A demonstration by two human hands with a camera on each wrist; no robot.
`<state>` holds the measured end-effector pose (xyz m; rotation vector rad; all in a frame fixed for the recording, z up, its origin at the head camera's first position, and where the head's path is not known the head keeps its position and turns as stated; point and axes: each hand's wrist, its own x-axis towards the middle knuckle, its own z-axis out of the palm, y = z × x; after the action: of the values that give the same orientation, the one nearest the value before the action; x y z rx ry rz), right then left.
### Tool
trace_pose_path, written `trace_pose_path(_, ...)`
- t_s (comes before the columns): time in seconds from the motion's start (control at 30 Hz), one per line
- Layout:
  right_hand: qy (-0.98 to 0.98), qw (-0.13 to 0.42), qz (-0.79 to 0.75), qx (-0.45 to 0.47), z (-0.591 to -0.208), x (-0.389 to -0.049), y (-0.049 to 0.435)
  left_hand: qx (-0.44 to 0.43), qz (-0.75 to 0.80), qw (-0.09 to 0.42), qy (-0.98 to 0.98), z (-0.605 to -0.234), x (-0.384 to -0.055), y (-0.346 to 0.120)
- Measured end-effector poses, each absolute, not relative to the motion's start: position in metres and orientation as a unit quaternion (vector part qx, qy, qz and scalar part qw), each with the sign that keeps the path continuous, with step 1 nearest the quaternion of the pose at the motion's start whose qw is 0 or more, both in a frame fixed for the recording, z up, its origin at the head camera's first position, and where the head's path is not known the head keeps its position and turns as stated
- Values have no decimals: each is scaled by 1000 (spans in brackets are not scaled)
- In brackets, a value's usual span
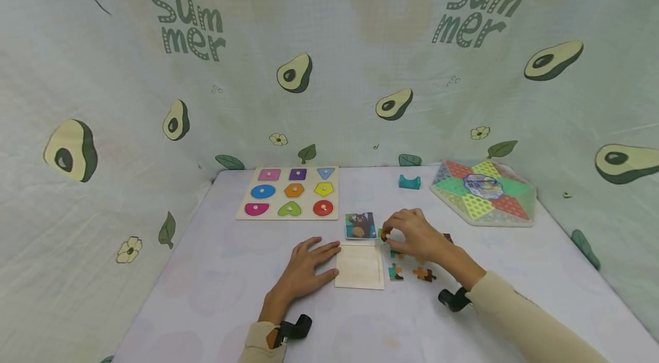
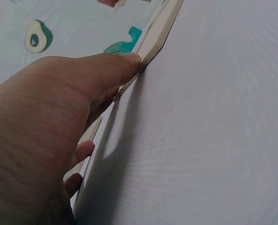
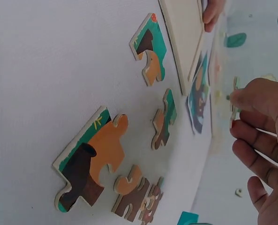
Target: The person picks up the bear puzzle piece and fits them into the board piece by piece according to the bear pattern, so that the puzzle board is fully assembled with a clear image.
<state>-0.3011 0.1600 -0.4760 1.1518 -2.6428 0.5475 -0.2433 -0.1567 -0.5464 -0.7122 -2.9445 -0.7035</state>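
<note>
R hand (image 1: 414, 232), at 2 o'clock from the wooden tray (image 1: 359, 267), has thumb & fingers drawn in to a pinch on one small puzzle pc (image 3: 235, 103); that pc is off the table, approx 1 o'clock of the tray, just beside the bear card (image 1: 361, 226), which lies at 12. L hand (image 1: 308, 264) is at 9 o'clock, fingers spread & fairly straight, tips & thumb touching the tray's near-left edge, nothing gripped. Other loose pcs (image 1: 395, 272) lie picture-up at 3 o'clock, near the tray; their tabs & notches show well in the R wrist view. Tips, my judgement: pinch the pc by its rim, not across the art, so its pic can be checked vs. the card; turn it w/ fingertips rather than the whole wrist. L hand should brace the tray lightly, b/c a hard push could skid it, & fingers ought to stay clear of the recess. Watch the R forearm: it passes low over the loose pcs & might nudge them, so best lift the elbow a bit.
</note>
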Motion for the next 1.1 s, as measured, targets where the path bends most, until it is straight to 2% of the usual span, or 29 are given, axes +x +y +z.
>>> trace_pose_path(1.1, -887, 94, 168, 420, -478, -290, 123, -220, -221, 10, -950, -548, -245, -156)
